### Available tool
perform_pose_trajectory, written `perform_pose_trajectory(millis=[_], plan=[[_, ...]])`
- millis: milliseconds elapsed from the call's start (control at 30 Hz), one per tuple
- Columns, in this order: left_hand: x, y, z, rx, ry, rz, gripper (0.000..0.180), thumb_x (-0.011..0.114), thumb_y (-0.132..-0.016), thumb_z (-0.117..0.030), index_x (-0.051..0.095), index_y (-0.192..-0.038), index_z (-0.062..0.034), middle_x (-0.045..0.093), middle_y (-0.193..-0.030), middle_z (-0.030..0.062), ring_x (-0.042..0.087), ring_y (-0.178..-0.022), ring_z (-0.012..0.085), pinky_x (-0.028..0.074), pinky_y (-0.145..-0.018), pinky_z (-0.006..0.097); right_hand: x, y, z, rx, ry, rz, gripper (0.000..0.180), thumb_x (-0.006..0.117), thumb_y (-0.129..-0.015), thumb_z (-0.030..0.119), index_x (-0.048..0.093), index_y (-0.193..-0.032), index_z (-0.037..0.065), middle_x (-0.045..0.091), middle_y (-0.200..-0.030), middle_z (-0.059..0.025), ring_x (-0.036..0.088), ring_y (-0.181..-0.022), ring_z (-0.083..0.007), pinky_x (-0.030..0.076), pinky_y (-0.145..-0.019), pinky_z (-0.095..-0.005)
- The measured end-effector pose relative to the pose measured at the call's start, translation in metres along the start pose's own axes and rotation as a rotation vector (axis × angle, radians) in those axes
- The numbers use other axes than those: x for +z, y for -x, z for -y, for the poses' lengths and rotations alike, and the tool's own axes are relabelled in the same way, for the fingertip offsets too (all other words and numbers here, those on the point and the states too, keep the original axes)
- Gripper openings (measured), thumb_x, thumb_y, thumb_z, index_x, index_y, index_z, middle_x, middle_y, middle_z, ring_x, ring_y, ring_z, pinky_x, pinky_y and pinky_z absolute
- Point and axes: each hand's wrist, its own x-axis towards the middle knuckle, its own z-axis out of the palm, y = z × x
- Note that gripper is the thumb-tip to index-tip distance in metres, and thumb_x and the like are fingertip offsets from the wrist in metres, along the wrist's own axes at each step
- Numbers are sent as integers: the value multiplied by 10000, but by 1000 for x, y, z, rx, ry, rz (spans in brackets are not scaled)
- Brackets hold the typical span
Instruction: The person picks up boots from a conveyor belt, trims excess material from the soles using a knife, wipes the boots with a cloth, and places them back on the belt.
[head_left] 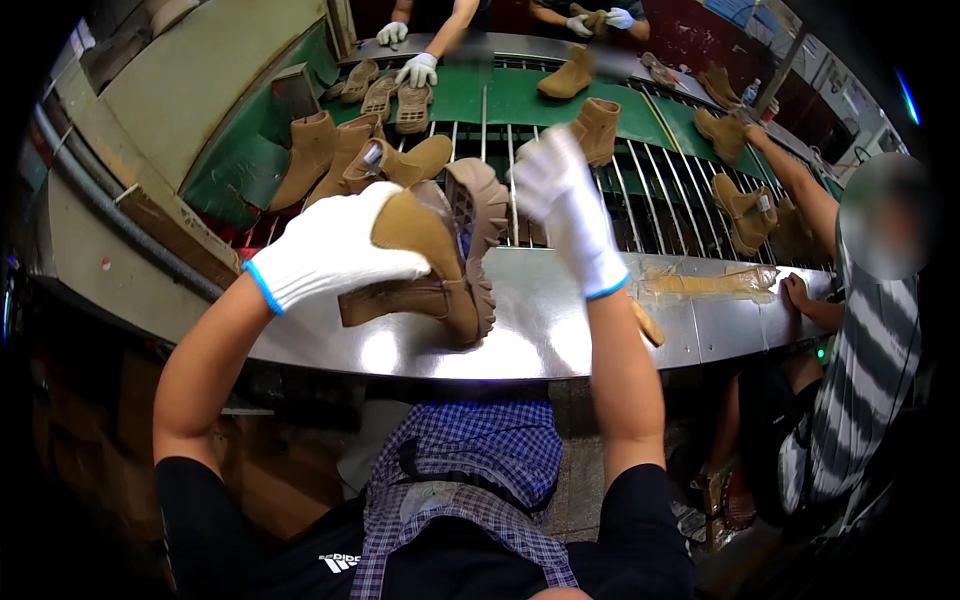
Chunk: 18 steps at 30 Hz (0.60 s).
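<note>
Left hand [335, 240]: white-gloved, was clamped round the boot's upper, thumb across its near side.
Boot [455, 305]: tan, was held above the bench [545, 325], shaft to the left, toe end away from the wearer.
Sole [484, 235]: brown, lugged, faced right; stood apart from the upper toward the toe, inner grid showing.
Right hand [568, 205]: white-gloved, was raised just right of the sole, motion-blurred; couldn't tell finger spread.
Shirt print [340, 563]: white logo with lettering on black, lower left.
Boot tags: one white tag [372, 154] was on a boot behind the left hand, another [765, 202] on a boot at right; both too small to read.
Bottle [750, 92]: stood far right; label couldn't be made out.
Wall sheets [737, 10]: hung upper right, unreadable.
Loose soles [413, 107]: lay in a row on the green sheet [500, 92], a co-worker's gloved hand [418, 70] touching one.
</note>
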Motion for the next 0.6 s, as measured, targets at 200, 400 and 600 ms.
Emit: perform_pose_trajectory(millis=[200,400,600], plan=[[-1,-24,-7,50,-32,16,972,877,-819,-643,578,-1516,-34,766,-1279,283,757,-1169,445,595,-1024,477,34,8,-88,68,-132,146,776,789,-1002,273,434,-1655,49,593,-1543,-74,547,-1408,-199,441,-1219,-382],[19,-30,17,-74,133,-47,996,951,-807,-478,516,-1585,-34,769,-1304,247,765,-1199,392,592,-1049,436,3,-7,-140,206,-777,-261,1064,569,-922,928,604,-1359,-41,716,-1217,-246,744,-1125,-374,660,-958,-541],[52,14,20,29,170,-150,1052,906,-837,-587,450,-1643,-89,763,-1275,273,765,-1156,444,606,-1014,480,15,26,-121,249,-848,-316,999,396,-1015,907,551,-1514,56,668,-1392,-227,716,-1159,-440,629,-982,-609]])
